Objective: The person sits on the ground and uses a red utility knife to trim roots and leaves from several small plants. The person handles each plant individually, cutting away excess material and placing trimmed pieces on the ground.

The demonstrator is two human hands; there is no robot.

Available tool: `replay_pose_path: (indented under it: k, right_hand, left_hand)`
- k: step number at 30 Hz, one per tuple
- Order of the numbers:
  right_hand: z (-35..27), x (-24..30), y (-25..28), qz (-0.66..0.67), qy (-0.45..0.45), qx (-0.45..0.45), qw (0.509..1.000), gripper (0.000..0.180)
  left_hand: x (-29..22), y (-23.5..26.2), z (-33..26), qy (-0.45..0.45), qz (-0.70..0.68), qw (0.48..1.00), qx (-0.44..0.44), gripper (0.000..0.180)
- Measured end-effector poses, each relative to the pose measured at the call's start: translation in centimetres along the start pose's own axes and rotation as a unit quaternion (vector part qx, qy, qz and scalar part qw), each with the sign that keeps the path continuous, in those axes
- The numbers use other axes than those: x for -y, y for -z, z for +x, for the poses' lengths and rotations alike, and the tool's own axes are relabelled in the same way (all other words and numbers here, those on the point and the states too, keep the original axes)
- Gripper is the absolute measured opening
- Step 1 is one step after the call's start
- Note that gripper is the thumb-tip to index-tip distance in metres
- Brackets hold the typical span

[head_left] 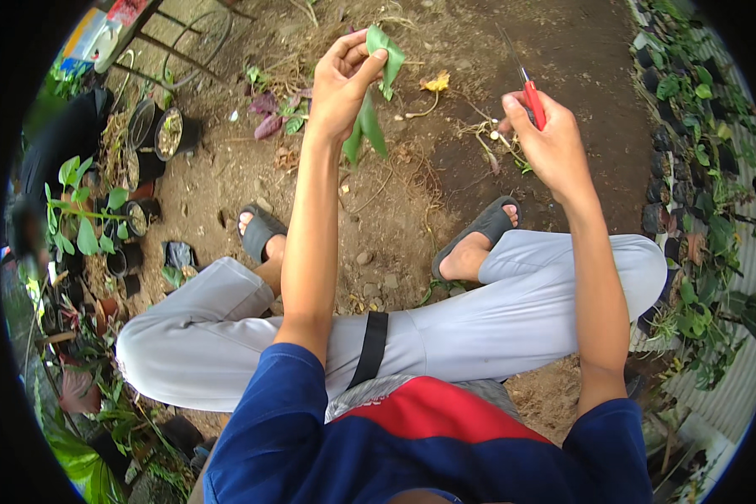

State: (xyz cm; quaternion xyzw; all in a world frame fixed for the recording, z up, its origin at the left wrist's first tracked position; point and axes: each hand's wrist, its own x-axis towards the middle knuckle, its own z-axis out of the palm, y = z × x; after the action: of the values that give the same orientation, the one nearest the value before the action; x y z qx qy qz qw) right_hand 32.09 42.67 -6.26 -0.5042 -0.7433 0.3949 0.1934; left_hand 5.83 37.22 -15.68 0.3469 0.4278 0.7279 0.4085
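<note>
Up at the top middle, my left hand (344,84) pinches a green leaf (385,52) between thumb and fingers. Longer green leaves (366,130) hang just below it beside my wrist; whether they join the pinched leaf is hard to tell. My right hand (550,139), apart to the right, is closed round a red-handled tool (532,102). Its thin metal shaft or blade points up and to the left, away from the leaf. The far end is too thin to make out clearly.
On the soil lie a yellow leaf (436,82), a purple-leaved plant (269,113) and pulled stems. Black pots (176,134) and a leafy seedling (80,214) stand at left. Rows of potted plants (701,151) line the right, beside corrugated sheeting (727,395).
</note>
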Motion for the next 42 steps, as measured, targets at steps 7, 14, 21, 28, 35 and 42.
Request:
replay_pose_path:
  k: [7,14,21,28,35,42]
  right_hand:
    - [-1.2,1.3,1.3,0.379,-0.105,0.061,0.917,0.047]
    - [-2.5,1.7,2.3,0.46,-0.078,0.151,0.872,0.037]
    - [-3.5,2.1,4.7,0.465,-0.065,0.075,0.88,0.037]
    - [-4.2,3.0,5.4,0.443,-0.038,0.101,0.89,0.035]
    - [-4.1,4.0,5.2,0.422,-0.01,0.127,0.898,0.036]
    - [-4.3,4.4,5.2,0.374,0.014,0.109,0.921,0.037]
  left_hand:
    - [-7.3,-8.4,-4.6,-0.052,0.014,0.983,0.176,0.041]
    - [-7.9,-13.4,-8.5,-0.157,0.222,0.926,0.262,0.032]
    - [-9.8,-13.3,-8.5,-0.246,0.292,0.902,0.199,0.026]
    - [-9.2,-12.6,-6.3,-0.288,0.359,0.88,0.116,0.033]
    - [-7.5,-13.1,-6.9,-0.185,0.217,0.953,0.103,0.026]
    - [-8.4,-11.6,-6.8,-0.119,0.182,0.97,0.105,0.02]
